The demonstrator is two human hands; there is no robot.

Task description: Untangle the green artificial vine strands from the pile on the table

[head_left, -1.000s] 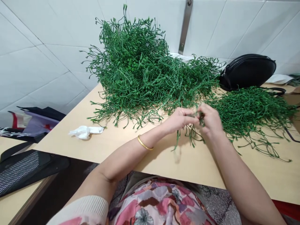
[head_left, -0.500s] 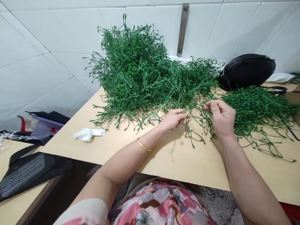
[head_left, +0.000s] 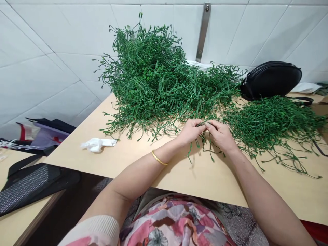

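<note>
Green plastic-looking stems (head_left: 190, 152) with small budded tips dangle below my hands. My left hand (head_left: 191, 131) is closed on them, thumb pressed to the fingers. Right against it, fingertips meeting, my right hand (head_left: 220, 135) pinches the same stems. Just behind my hands rises a large tangled heap of green stems (head_left: 153, 78). To the right lies a lower pile of the same stems (head_left: 276, 123). The fingers partly hide what lies between them.
A black zipped bag (head_left: 271, 80) stands at the back right of the table (head_left: 102, 164). Crumpled white tissue (head_left: 96, 145) lies on the left. A metal strip (head_left: 203, 32) is fixed to the tiled wall. Dark bags (head_left: 30, 184) rest at far left.
My right hand has moved left from beside the right pile and now meets my left hand at the stems. My left hand has hardly moved.
</note>
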